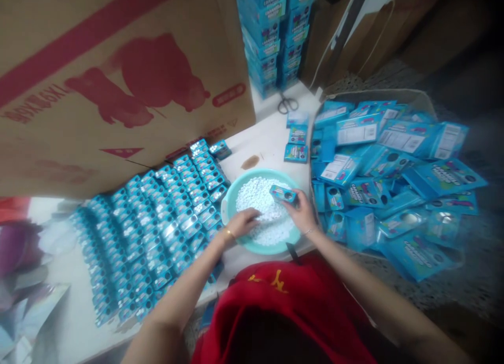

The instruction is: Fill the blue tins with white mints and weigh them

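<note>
A round turquoise basin [225, 209] holds a heap of small white candies [258, 193]. My left hand [244, 222] reaches into the basin from the left, its fingers bent together around some candies; the fingertips are partly hidden. Over the basin's right side, my right hand [302, 211] grips a small blue candy box [282, 194], tilted, between thumb and fingers. Which end of the box is open I cannot make out.
Left of the basin, rows of small blue boxes [169, 230] cover the white table [71, 316]. A large carton [118, 91] stands behind them. Right, flat blue packs [366, 190] fill a bin. Scissors [287, 104] lie near tall box stacks [263, 43].
</note>
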The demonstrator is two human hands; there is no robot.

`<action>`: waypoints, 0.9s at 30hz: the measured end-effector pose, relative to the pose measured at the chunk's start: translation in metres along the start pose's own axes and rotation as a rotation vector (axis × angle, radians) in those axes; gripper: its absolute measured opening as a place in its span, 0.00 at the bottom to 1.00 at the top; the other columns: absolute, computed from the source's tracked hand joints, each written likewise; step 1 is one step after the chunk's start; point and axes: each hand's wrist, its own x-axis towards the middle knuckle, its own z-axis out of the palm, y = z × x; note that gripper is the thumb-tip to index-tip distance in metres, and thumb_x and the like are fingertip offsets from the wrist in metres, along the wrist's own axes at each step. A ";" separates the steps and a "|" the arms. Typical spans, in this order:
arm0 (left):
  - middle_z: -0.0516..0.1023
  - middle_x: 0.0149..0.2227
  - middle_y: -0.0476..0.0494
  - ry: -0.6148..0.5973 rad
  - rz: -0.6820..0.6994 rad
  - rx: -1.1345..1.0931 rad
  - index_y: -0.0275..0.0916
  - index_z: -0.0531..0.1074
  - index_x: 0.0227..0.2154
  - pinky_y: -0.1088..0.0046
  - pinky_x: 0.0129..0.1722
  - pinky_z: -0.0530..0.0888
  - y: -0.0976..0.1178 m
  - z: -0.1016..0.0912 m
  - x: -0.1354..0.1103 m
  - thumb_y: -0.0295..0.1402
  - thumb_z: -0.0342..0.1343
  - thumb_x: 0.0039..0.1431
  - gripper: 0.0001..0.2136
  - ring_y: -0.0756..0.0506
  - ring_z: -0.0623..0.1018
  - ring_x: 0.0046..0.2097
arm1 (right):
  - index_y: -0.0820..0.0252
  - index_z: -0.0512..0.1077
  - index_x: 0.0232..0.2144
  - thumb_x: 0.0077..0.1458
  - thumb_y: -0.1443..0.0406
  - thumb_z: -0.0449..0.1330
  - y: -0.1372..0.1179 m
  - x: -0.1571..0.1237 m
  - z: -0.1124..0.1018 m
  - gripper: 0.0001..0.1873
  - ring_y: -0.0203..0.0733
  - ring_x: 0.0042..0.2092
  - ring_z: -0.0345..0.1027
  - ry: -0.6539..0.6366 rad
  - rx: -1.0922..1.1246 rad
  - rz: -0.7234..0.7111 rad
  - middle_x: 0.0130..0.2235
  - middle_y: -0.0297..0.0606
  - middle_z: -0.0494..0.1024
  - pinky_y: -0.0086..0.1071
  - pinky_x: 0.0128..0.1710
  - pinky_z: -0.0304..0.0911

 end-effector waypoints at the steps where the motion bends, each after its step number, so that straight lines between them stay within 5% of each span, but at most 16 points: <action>1: 0.75 0.40 0.41 0.012 0.006 0.025 0.36 0.70 0.45 0.69 0.45 0.70 0.008 -0.011 -0.005 0.37 0.51 0.61 0.13 0.46 0.74 0.41 | 0.56 0.63 0.46 0.52 0.59 0.59 0.000 -0.002 0.002 0.19 0.49 0.48 0.66 -0.002 -0.002 -0.013 0.45 0.42 0.71 0.44 0.49 0.63; 6: 0.73 0.40 0.41 0.017 -0.103 0.360 0.38 0.70 0.43 0.70 0.41 0.70 0.061 -0.052 -0.008 0.36 0.49 0.62 0.11 0.46 0.74 0.39 | 0.56 0.65 0.46 0.51 0.67 0.55 0.000 -0.010 0.016 0.18 0.49 0.50 0.65 -0.123 -0.023 -0.111 0.46 0.43 0.71 0.46 0.51 0.62; 10: 0.72 0.40 0.38 -0.094 -0.302 0.678 0.36 0.69 0.41 0.68 0.36 0.71 0.108 -0.058 0.002 0.31 0.44 0.64 0.10 0.43 0.75 0.38 | 0.56 0.65 0.48 0.49 0.70 0.53 0.001 -0.014 0.024 0.21 0.50 0.52 0.63 -0.153 -0.065 -0.182 0.47 0.44 0.70 0.49 0.53 0.61; 14: 0.71 0.41 0.37 -0.130 -0.315 0.765 0.36 0.70 0.40 0.69 0.35 0.71 0.133 -0.062 0.004 0.26 0.40 0.64 0.13 0.43 0.75 0.40 | 0.56 0.65 0.47 0.49 0.70 0.52 0.003 -0.014 0.027 0.21 0.51 0.52 0.63 -0.175 -0.058 -0.175 0.47 0.44 0.70 0.51 0.53 0.61; 19: 0.70 0.43 0.41 -0.062 -0.246 0.623 0.40 0.69 0.41 0.70 0.37 0.72 0.107 -0.082 -0.002 0.33 0.52 0.58 0.08 0.45 0.75 0.39 | 0.51 0.66 0.47 0.53 0.65 0.56 0.002 -0.011 0.028 0.18 0.53 0.50 0.67 -0.139 0.008 -0.124 0.46 0.42 0.73 0.51 0.51 0.65; 23: 0.67 0.51 0.38 0.101 0.039 0.290 0.40 0.61 0.52 0.66 0.48 0.70 0.058 -0.080 0.013 0.42 0.60 0.52 0.27 0.41 0.72 0.49 | 0.43 0.66 0.49 0.53 0.59 0.59 -0.014 -0.002 0.034 0.20 0.51 0.49 0.70 -0.175 0.086 -0.122 0.46 0.38 0.75 0.48 0.50 0.68; 27: 0.71 0.42 0.41 0.118 0.070 0.210 0.39 0.66 0.46 0.69 0.43 0.70 0.020 -0.080 0.041 0.40 0.54 0.58 0.16 0.45 0.73 0.42 | 0.41 0.64 0.52 0.52 0.56 0.61 -0.032 0.037 0.041 0.24 0.48 0.52 0.68 -0.281 0.141 -0.119 0.50 0.35 0.74 0.46 0.53 0.67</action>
